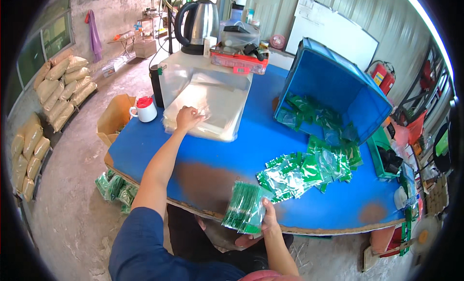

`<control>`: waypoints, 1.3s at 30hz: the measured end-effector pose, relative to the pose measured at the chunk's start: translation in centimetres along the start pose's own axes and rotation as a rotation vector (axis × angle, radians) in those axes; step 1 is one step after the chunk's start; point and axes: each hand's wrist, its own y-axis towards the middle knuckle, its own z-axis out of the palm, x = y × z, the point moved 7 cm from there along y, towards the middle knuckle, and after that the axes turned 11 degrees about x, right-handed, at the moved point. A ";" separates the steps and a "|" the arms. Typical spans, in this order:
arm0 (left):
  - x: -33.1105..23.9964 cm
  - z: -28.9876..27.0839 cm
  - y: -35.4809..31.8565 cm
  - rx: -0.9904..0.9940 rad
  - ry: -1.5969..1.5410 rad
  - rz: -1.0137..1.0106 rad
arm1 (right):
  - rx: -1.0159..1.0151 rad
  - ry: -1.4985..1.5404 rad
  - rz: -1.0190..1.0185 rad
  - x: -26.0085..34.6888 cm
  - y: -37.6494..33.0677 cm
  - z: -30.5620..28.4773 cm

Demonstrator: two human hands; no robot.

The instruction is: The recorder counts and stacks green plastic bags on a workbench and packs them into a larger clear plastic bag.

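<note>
Currently the left hand [188,117] is stretched out to the far-left part of the blue table [251,145], fingers curled down onto the stack of clear plastic bags [212,109], pinching at the top sheet near the stack's left edge. Right hand [263,218] sits at the table's near edge, fingers clenched around a bundle of green packets [244,208] held upright, half over the edge. Table top is blue with worn brown patches near the front edge and at the near-right corner; front edge is chipped. Open room: middle of the table between stack and near edge is bare, also the strip along the left edge by the white mug [144,109] with red lid. Loose green sachets [309,167] lie spread over the right half, close to the bundle. Blue crate [338,87] is tipped on its side at the far-right, mouth facing the table centre, more green sachets spilling out of it. Kettle [198,25] and a red tray [239,61] of odds stand at the far edge. Concrete floor, stacked sacks [58,87] along the left wall.
</note>
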 end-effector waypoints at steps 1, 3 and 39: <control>0.2 0.7 0.1 0.062 -0.090 -0.102 | -0.009 0.007 0.005 0.1 0.3 -0.3; -0.4 1.2 -0.5 0.103 -0.150 -0.212 | 0.031 -0.022 -0.031 0.6 0.4 -0.5; -27.1 -14.1 -10.4 0.592 0.307 0.463 | 0.071 -0.313 -0.363 5.5 -6.8 8.1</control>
